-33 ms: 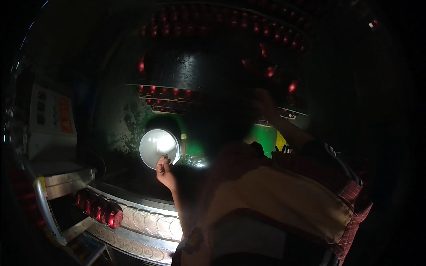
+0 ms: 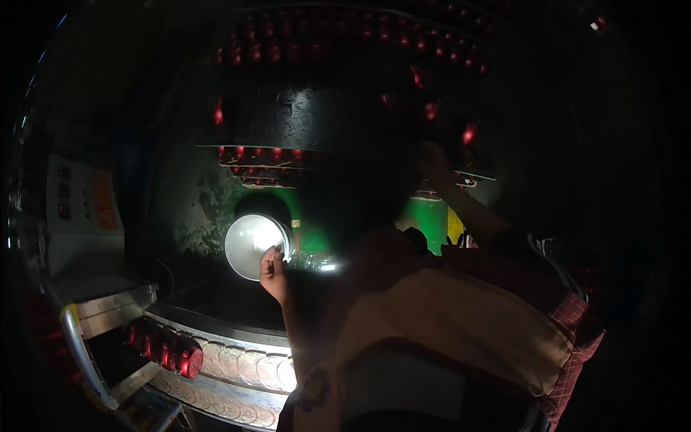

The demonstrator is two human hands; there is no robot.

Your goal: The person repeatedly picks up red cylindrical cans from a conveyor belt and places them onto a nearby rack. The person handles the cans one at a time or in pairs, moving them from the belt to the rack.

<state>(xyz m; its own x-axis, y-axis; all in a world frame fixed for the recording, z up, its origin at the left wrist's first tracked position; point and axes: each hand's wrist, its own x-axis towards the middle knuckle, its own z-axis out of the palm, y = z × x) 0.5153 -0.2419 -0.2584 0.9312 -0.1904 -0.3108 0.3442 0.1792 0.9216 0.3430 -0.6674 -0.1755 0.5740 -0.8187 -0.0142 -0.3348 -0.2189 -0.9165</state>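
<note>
Over the right rim of a round white bucket (image 2: 245,248), my left hand (image 2: 273,269) is closed, its fingertips drawn together. Whatever they may hold is too small to make out. The bucket's inside is brightly lit and looks pale. My right hand (image 2: 433,160) reaches forward in deep shadow, at the near right edge of a dark, flat board (image 2: 295,119). Its fingers are too dim to read. Shiny red rounded pieces, one of them a red piece (image 2: 468,135), lie beyond and beside that hand.
Rows of red pieces (image 2: 277,52) line the far side. At the lower left, red cylinders (image 2: 188,361) stand on a metal track with round plates (image 2: 237,366). A grey control box (image 2: 79,194) and a bent metal rail (image 2: 85,356) are at the left. Green surface (image 2: 428,219) shows ahead of my apron.
My left hand has shifted slightly to the right across the bucket's rim. The view has tilted a little. My right hand stays in nearly the same place.
</note>
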